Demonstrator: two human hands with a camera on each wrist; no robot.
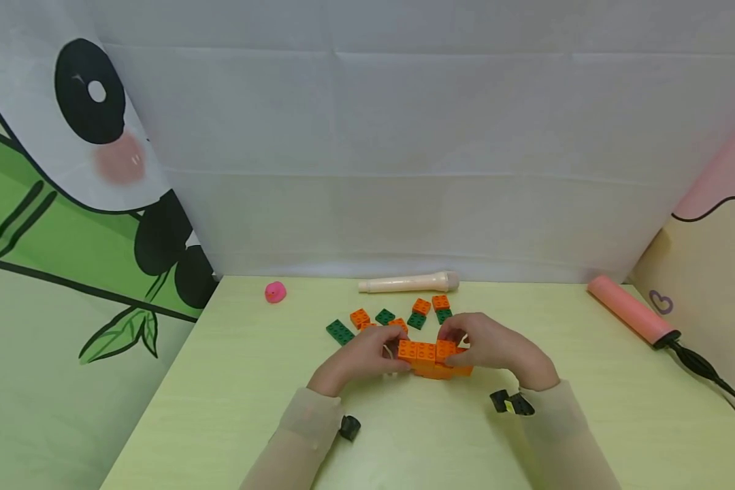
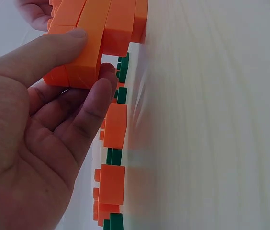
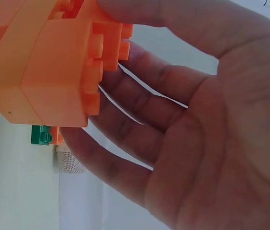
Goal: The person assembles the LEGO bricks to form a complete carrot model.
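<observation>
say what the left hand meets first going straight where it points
The left hand holds the orange brick build, so that comes first; beyond it, probably the right hand, though depth is unclear.

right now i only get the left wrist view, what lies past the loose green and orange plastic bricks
Observer: A pale, stick-shaped microphone lies crosswise behind them.
Operator: ok and way off to the right
Observer: A pink, pump-like tube with a black tapered end lies slanted there.
Operator: what's the right hand doing, i barely see it
Observer: It pinches a studded orange plastic brick.
</observation>
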